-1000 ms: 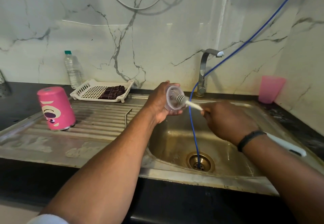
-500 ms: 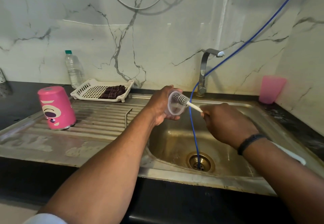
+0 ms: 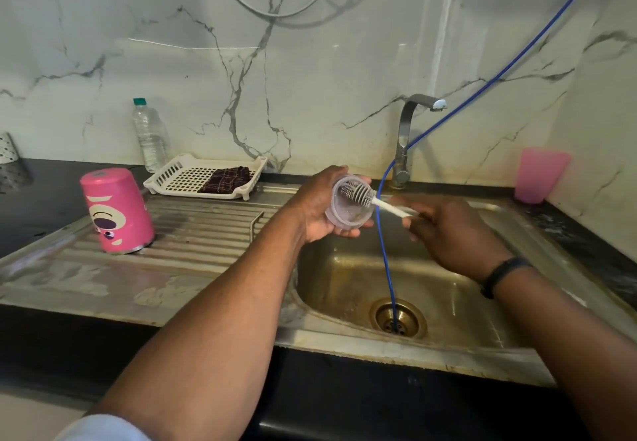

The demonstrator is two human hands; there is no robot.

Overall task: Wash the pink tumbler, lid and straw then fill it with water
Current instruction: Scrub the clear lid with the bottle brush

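My left hand [image 3: 319, 206] grips the clear lid [image 3: 348, 211] over the sink [image 3: 344, 278], and my right hand [image 3: 448, 233] pinches the white brush [image 3: 358, 195], bristles inside the lid. The pink tumbler [image 3: 117, 211] stands upside down on the drainboard [image 3: 206, 233], well left. A blue hose [image 3: 384, 251] hangs between my hands into the drain [image 3: 398, 316]; a dark cloth [image 3: 225, 180] lies in the white tray [image 3: 179, 173].

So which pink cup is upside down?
The pink tumbler with the bear face, on the draining board left of the sink. It stands mouth down. The plain pink cup by the right wall stands mouth up.
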